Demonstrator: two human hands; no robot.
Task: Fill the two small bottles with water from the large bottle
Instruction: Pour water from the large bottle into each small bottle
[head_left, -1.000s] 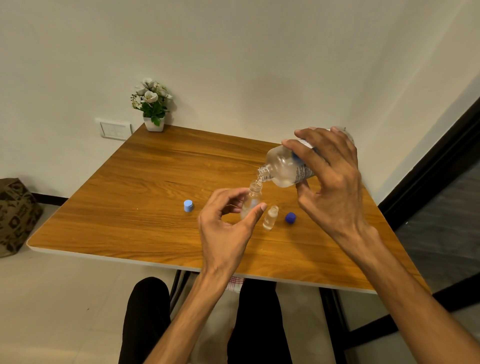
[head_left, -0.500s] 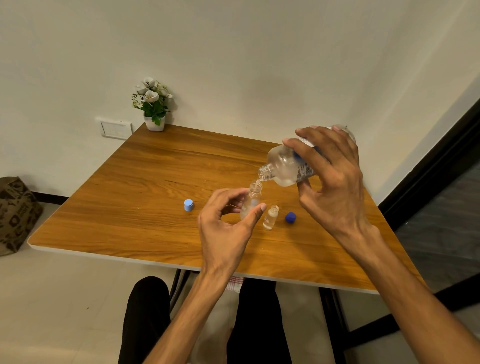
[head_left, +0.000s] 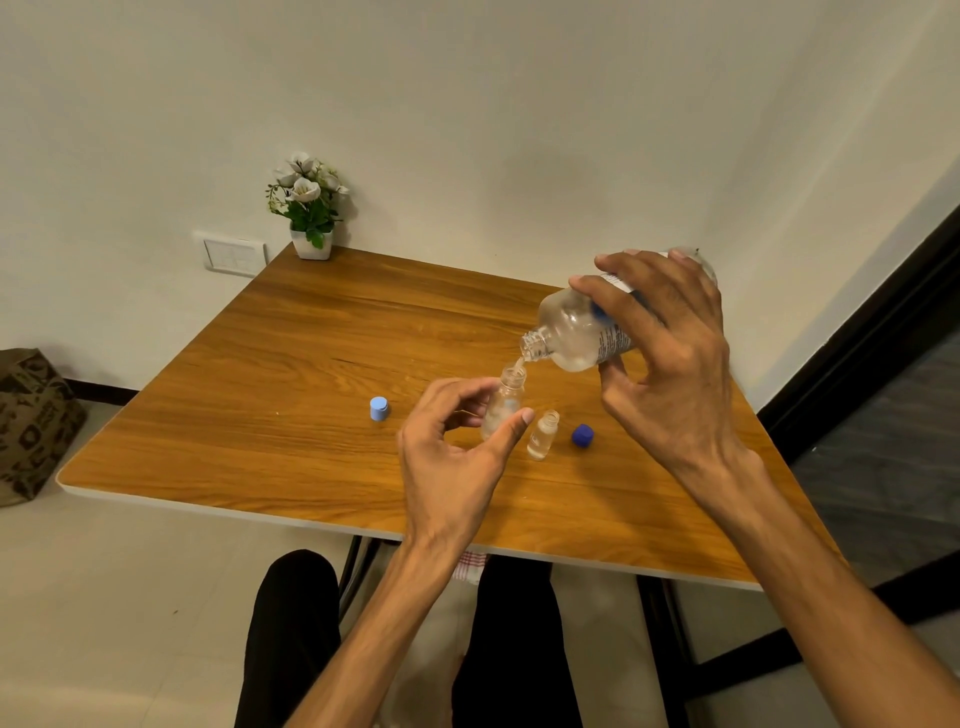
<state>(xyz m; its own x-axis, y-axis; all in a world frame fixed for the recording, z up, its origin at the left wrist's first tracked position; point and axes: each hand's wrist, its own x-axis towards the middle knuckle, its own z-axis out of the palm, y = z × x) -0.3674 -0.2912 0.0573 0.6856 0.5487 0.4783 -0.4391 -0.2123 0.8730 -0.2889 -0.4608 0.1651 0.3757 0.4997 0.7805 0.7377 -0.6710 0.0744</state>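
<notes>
Clear plastic fills the right hand (head_left: 670, 358), whose fingers wrap over the large bottle (head_left: 576, 332) and whose thumb braces it from below; the bottle is tipped with its neck down and to the left so that a thin stream of water falls from its mouth into the opening directly beneath. That opening belongs to the taller small bottle (head_left: 504, 405), which stands upright on the bench (head_left: 291, 364) and is pinched between thumb and curled fingers of the left hand (head_left: 457, 452), evidently to steady a light vessel and keep its narrow mouth under the stream. Just beside it to the right, untouched, stands the shorter small bottle (head_left: 543, 436), uncapped; how much water it holds cannot be told. A dark blue cap (head_left: 583, 435) lies near it, and a light blue cap (head_left: 379, 408) lies well apart to the left, both outside the pouring zone. Broad bare wood stretches to the left and rear, where a potted plant (head_left: 309, 208) occupies the far corner against the wall; the near edge and the right edge lie closer to the bottles, so any shifting is safest leftward.
</notes>
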